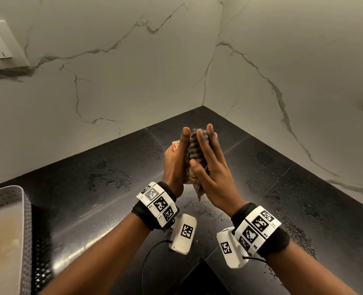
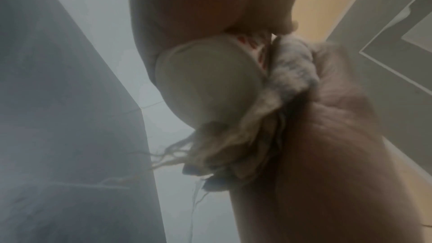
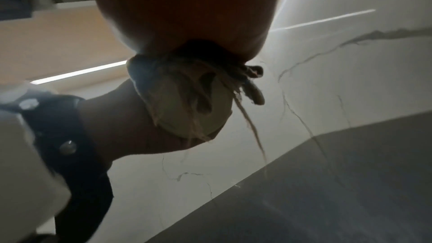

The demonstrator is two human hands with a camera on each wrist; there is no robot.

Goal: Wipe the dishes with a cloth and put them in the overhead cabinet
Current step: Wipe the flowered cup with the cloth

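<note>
Above the wet black stone tabletop (image 1: 95, 184), in the corner of the white marble-veined walls (image 1: 133, 81), the two hands meet palm to palm with the task's things sandwiched between them. The left hand (image 1: 174, 165) grips a small white ceramic dish with red flower print (image 1: 175, 145) (its pale round underside (image 2: 205, 84) fills the left wrist view), thumb straight up along its edge. The right hand (image 1: 212, 169) presses a frayed blue-and-beige checked cloth (image 1: 195, 154) flat against the dish, fingers straight, thumb laid over the fabric. Loose threads of the cloth hang below the palms. A grey perforated plastic tray (image 1: 16, 201) sits at the near left edge of the tabletop, well apart from the hands.
</note>
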